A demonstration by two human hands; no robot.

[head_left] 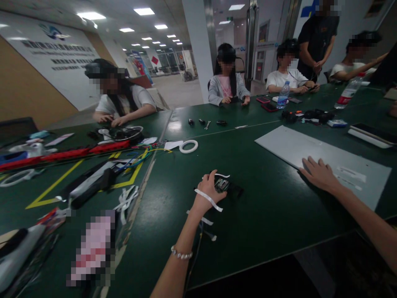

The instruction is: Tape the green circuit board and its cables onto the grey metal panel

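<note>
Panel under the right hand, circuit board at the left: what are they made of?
The grey panel looks smooth and satin, possibly painted metal or plastic, from its soft sheen. The circuit board: probably laminate, dark green with shiny metallic parts.

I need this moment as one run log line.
Left hand: curved around circuit board, grip unclear | Right hand: resting on grey panel | White ring: on green table

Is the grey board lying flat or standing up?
Flat: the board shows its broad face upward, with the right hand on it.
</note>
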